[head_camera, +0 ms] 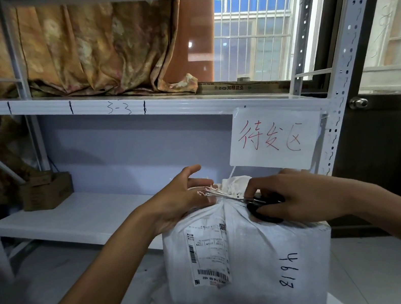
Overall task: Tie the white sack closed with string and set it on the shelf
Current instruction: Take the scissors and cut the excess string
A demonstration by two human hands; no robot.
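The white sack [248, 264] stands upright in front of me, with a shipping label and black handwriting on its side. Its neck [232, 186] is gathered into a bunch at the top. My left hand [178, 201] rests against the left of the neck and pinches the frayed white string end [206, 193] pulled out sideways. My right hand [293, 197] is on the right of the neck, closed on black-handled scissors [263, 211], whose blades point left along the string at the neck. The white lower shelf [72, 220] lies behind and to the left of the sack.
A small cardboard box [45, 191] sits at the back left of the lower shelf. A paper sign [274, 136] with red characters hangs from the upper shelf beam [105, 107]. A patterned curtain [96, 52] drapes onto the upper shelf. A dark door with a knob [358, 103] is at right.
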